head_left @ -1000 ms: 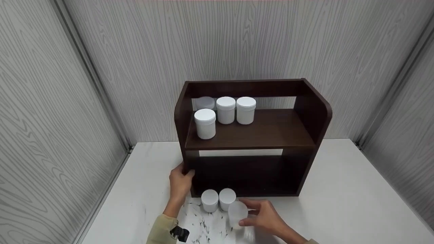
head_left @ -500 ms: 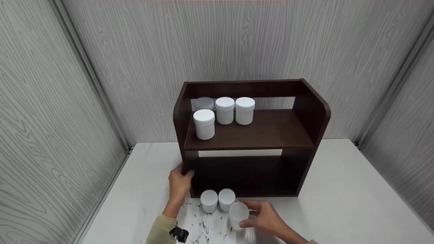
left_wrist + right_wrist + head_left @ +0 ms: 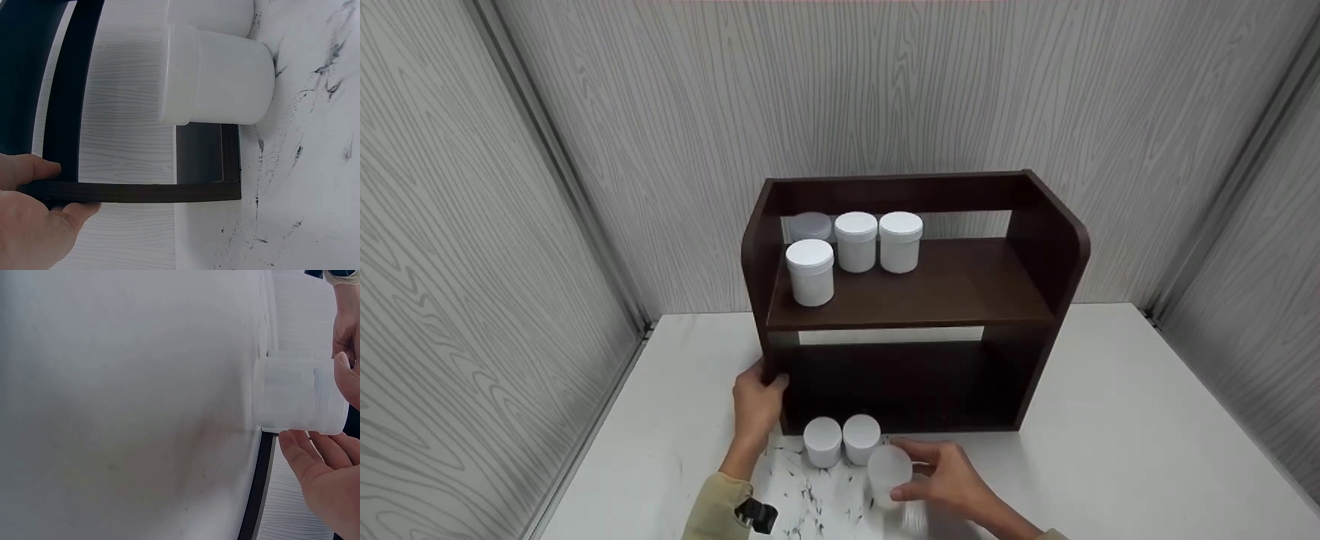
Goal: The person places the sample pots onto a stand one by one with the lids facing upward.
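My left hand (image 3: 757, 409) grips the left side panel of a dark brown two-tier shelf (image 3: 915, 326); in the left wrist view the thumb and fingers (image 3: 79, 212) lie on opposite sides of the panel's edge. With my right hand (image 3: 949, 480) I hold a translucent lidded jar (image 3: 889, 474) upright at the table, in front of the shelf. The right wrist view has the thumb on one side of that jar (image 3: 292, 394) and the fingers (image 3: 304, 453) on the other. Two white jars (image 3: 823, 442) (image 3: 862, 440) stand just left of it, side by side before the lower tier.
On the upper tier stand three white jars, one in front (image 3: 811, 274) and two behind (image 3: 856, 241) (image 3: 900, 241), plus a translucent jar (image 3: 811, 225) in the back left corner. Dark scuffs mark the white table (image 3: 1110, 450). Grey wood-grain panels (image 3: 885, 90) enclose it.
My right hand and the translucent jar have shifted very slightly right, away from the two white jars. My left hand keeps its hold on the shelf panel.
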Available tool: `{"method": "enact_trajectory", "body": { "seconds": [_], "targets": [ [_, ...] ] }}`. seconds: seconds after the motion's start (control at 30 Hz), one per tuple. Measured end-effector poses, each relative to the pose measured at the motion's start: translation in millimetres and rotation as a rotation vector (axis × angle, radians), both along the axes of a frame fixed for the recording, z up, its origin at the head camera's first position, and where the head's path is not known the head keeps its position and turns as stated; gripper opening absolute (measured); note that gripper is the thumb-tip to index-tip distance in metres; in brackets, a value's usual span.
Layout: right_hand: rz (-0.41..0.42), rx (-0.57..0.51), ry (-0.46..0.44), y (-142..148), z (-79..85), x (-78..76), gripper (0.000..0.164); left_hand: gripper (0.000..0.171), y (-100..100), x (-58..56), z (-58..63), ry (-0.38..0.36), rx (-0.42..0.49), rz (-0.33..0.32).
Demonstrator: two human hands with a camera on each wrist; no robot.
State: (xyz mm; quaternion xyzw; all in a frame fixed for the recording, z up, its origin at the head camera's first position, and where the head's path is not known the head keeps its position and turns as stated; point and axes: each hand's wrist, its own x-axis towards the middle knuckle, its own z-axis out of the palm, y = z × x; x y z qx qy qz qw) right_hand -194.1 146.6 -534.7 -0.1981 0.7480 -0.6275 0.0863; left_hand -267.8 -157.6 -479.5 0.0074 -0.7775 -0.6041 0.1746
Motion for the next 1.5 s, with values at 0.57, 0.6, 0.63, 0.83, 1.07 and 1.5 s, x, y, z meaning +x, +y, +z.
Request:
{"method": "enact_trajectory", "body": {
  "seconds": [0.57, 0.6, 0.63, 0.83, 1.07, 1.5],
  "targets": [
    [0.0, -0.038, 0.005, 7.1, 28.7, -2.1, 0.074, 0.045, -0.5, -3.1, 2.4, -0.014, 0.003, 0.007],
    [-0.002, -0.03, 0.007, 8.0, 30.8, -2.3, 0.074, 0.044, -0.5, -3.1, 2.4, -0.015, 0.003, 0.008],
    [-0.003, -0.027, 0.006, 8.8, 33.1, -2.4, 0.074, 0.045, -0.4, -3.2, 2.4, -0.016, 0.003, 0.009],
    [-0.006, -0.032, -0.015, 13.1, 48.2, -2.4, 0.077, 0.046, 0.0, -3.5, 1.7, -0.013, 0.013, -0.005],
    [-0.028, 0.004, 0.046, 14.3, 65.5, -3.7, 0.073, 0.046, -0.6, -3.1, -0.2, -0.006, 0.016, 0.001],
    [-0.039, -0.004, 0.053, 19.6, 90.4, -3.1, 0.074, 0.042, -1.0, -2.1, -1.1, -0.001, -0.012, 0.021]
  ]
}}
